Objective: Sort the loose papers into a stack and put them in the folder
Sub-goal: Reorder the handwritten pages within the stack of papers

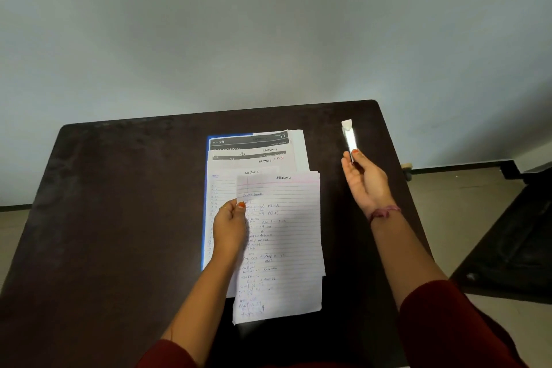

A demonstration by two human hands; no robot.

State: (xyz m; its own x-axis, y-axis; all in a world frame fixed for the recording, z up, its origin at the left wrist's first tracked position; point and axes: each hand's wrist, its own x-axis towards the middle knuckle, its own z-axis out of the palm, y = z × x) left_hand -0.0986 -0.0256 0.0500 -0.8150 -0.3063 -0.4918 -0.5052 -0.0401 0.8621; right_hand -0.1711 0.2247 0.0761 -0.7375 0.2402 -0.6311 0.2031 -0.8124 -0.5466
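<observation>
Dark wood forms the desk [119, 203], on which a blue folder [205, 218] is laid at the centre, its long axis running from 6 to 12 o'clock. Overlapping papers [254, 155] are fanned on the folder, their headings pointing towards 12 o'clock, edges not squared. A lined sheet [283, 248] is held over them, its long axis also 6 to 12, tilted slightly, its lower end hanging past the folder towards 6 o'clock. It is pinched at its left edge by the left hand [228, 227], thumb on top. A thin white strip [349, 137], possibly a folder's slide binder, is pinched at its lower end by the right hand [364, 179], at 2 o'clock from the papers, pointing towards 12.

A one-edge pinch is judged weak: the sheet could sag, crease or slip. If laid down as it hangs, the stack would be left uneven, and the sheets beneath could be dragged askew. The strip could be dropped.
</observation>
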